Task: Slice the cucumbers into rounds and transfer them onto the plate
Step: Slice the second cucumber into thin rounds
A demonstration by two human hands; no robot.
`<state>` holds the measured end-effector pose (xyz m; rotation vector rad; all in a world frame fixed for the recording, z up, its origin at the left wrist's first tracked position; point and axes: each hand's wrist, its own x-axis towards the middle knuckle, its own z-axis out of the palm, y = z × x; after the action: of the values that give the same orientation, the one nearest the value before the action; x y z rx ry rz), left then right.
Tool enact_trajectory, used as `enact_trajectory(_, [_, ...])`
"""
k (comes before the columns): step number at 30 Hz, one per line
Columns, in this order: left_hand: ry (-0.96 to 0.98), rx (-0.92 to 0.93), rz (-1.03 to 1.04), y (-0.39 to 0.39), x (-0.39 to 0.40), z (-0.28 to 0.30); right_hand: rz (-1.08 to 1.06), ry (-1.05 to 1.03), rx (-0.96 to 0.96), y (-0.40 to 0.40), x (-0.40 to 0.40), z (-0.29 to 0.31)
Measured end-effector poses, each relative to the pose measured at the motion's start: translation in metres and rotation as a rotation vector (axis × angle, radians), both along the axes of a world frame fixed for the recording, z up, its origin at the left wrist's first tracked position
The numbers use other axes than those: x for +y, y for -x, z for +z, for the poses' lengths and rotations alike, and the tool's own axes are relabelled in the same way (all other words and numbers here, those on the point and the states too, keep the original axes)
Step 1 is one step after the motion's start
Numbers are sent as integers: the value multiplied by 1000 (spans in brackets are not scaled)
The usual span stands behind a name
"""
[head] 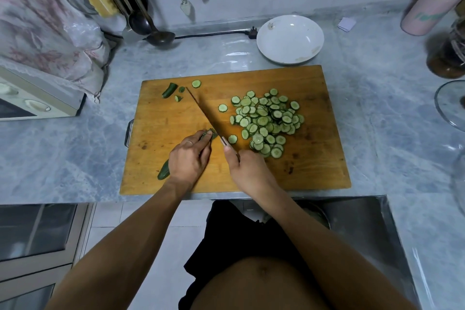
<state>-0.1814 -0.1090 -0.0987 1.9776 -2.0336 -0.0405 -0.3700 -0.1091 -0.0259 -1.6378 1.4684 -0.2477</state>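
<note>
On the wooden cutting board my left hand holds down a cucumber, its cut end showing past my fingertips. My right hand grips the handle of a knife, whose blade stands edge-down right beside that cut end. A heap of cucumber rounds lies on the board's right half. A cucumber end piece and small scraps sit at the board's far left corner. The white plate stands behind the board with no slices on it.
A toaster oven under a cloth stands left. Ladles hang at the back left, with a black plug cord along the wall. Bottles and a jar stand at the right, a glass lid near them. A steel sink lies front right.
</note>
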Motion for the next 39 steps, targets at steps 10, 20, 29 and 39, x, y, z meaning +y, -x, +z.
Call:
enact_trajectory(10, [51,35,-19,-3,2,0,59,4,-44,25,-10,13])
enact_trajectory(20, [24,62,-15,-5,0,1,105,70,-11,18,10,21])
enact_trajectory(29, [56,15,-12,-2,1,1,114,43,14,9,10,17])
enact_trajectory(39, [70,22,-7,-2,2,-3,41,6,15,-9,0,-3])
